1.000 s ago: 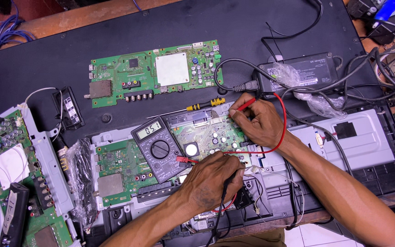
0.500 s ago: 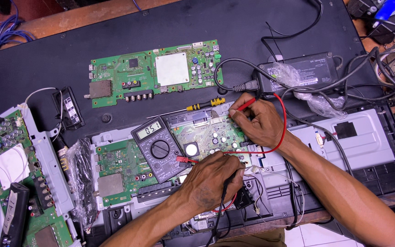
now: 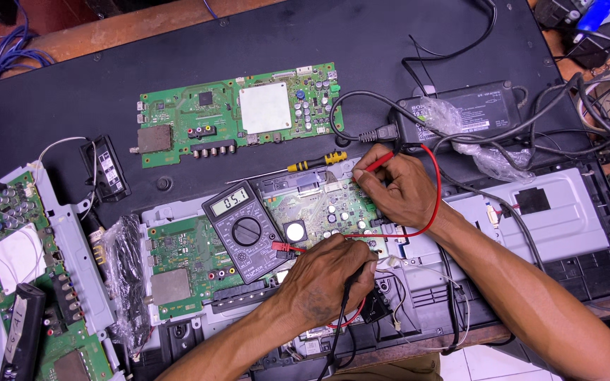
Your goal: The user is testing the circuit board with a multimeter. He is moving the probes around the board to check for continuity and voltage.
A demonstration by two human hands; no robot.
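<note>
Red probe [image 3: 379,161] pinched in right hand [image 3: 398,189] fingers, black probe [image 3: 347,282] gripped by left hand [image 3: 330,279], both over circuit board [image 3: 319,208].

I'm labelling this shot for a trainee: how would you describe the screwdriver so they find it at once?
Start at the big black panel. Below the green circuit board lying alone on it, just left of the right hand, lies the screwdriver. It is the only tool with a yellow-and-black striped handle and thin bare metal shaft.
</note>
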